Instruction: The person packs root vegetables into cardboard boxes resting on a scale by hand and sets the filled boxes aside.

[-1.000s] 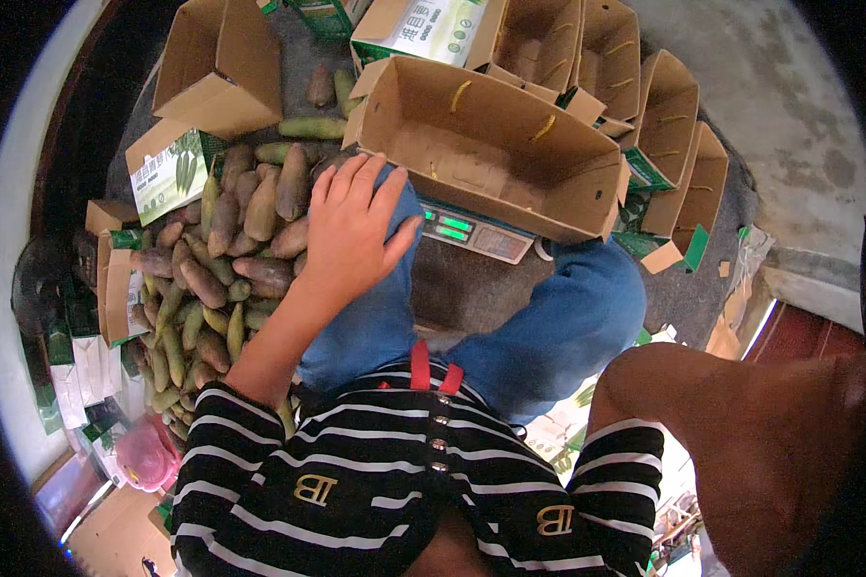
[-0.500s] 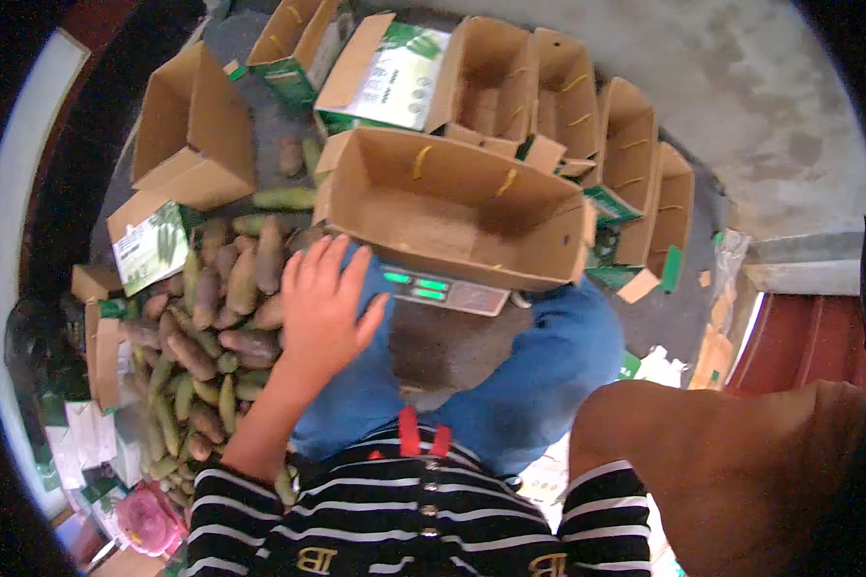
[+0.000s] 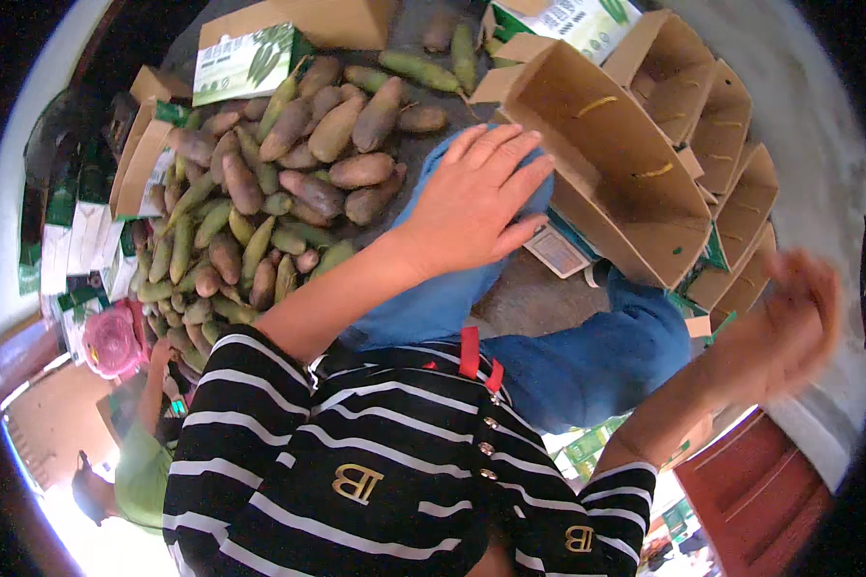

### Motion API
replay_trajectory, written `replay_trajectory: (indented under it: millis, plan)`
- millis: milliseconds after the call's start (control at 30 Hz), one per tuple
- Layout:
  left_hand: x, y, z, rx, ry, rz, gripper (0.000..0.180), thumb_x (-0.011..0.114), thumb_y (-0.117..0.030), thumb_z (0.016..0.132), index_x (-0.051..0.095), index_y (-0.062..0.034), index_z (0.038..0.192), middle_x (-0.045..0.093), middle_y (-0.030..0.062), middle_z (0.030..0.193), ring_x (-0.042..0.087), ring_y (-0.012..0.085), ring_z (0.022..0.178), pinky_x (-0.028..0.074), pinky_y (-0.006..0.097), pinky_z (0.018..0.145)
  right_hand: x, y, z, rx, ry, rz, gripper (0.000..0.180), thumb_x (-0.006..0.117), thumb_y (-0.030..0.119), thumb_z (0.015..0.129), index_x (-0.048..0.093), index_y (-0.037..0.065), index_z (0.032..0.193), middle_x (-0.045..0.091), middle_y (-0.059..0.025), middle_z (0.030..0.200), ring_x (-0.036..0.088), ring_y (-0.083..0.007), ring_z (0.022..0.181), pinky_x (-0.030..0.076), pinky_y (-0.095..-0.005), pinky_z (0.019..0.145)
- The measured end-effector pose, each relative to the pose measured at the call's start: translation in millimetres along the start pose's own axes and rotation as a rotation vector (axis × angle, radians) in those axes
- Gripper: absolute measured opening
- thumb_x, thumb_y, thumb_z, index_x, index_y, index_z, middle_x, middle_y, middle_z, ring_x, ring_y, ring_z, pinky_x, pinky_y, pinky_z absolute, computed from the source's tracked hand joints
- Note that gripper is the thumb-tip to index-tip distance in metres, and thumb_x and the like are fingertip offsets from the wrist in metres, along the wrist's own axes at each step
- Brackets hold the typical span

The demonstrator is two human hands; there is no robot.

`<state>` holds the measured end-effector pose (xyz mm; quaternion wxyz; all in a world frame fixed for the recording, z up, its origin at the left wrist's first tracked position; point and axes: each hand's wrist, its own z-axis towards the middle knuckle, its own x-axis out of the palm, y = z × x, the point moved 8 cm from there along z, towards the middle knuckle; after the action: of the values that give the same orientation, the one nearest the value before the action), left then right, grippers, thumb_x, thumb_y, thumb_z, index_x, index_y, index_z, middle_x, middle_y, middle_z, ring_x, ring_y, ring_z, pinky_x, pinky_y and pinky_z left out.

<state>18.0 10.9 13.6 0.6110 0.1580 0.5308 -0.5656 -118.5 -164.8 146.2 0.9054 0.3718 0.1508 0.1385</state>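
Observation:
My left hand [image 3: 481, 183] lies flat on my left knee, its fingers stretched and a little spread, holding nothing. Off to the right, my right hand [image 3: 789, 332] is raised in the air; motion blurs it and its fingers are unclear. Just beyond my knees, an open cardboard box [image 3: 616, 163] stands tilted in view, with no contents visible in it. Under the box, part of a weighing scale [image 3: 558, 252] shows. To the left of my left hand spreads a large heap of long, thick cucumber-like vegetables [image 3: 250, 183], some brown, some green.
More open cardboard boxes [image 3: 726, 144] stand in a row at the far right. A printed carton [image 3: 245, 62] stands behind the heap. At the left are a pink plastic item [image 3: 115, 338] and a person in a green shirt [image 3: 142, 481]. A pale wall [image 3: 827, 183] bounds the right.
The view has swung left, so the heap now fills more of it and the person has appeared. My right hand has come into sight; my left hand stays on the knee.

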Motion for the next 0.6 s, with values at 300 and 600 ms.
replay_trajectory:
  millis: [300,600]
  plan:
    - [-8,20,-40,-0.119,0.060,-0.155,0.073,0.062,-0.035,0.068,0.031,-0.0060,0.128,0.029,0.0186,0.130,0.030,0.0357,0.118,0.026,0.044,0.097,86,-116,-57,0.247,0.885,-0.355,0.025,0.047,0.020,0.086,0.056,0.001,0.099,0.059,-0.0123,0.096,0.057,-0.0200,0.086,0.043,-0.0280,0.077]
    - [34,117,-130,-0.657,0.447,-0.477,0.047,0.042,-0.036,0.086,0.045,0.0018,0.115,0.046,0.0205,0.117,0.043,0.0322,0.110,0.032,0.036,0.094,109,-138,-120,0.073,1.389,-0.723,0.030,0.053,0.020,0.079,0.052,0.006,0.105,0.055,-0.0158,0.098,0.054,-0.0322,0.090,0.043,-0.0396,0.075]
